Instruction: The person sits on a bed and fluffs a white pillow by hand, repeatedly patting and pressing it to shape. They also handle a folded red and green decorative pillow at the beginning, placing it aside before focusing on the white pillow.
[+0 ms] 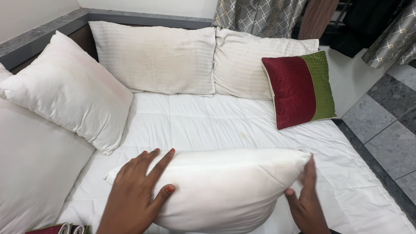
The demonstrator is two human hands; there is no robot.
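Note:
A plump white pillow [225, 186] lies across the near part of the bed, on the white quilted cover [203, 123]. My left hand [136, 197] rests flat on its left end, fingers spread, thumb pressing into the fabric. The pillow's right corner is gripped by my right hand [305, 201], fingers up along the edge and thumb in front. Both hands hold the pillow between them.
A red and green cushion [299, 89] leans at the right of the bed. Two white pillows [158, 58] [247, 60] stand against the headboard, and another [69, 89] leans at the left. Patterned curtains [260, 15] hang behind. Grey tiled floor [390, 130] lies on the right.

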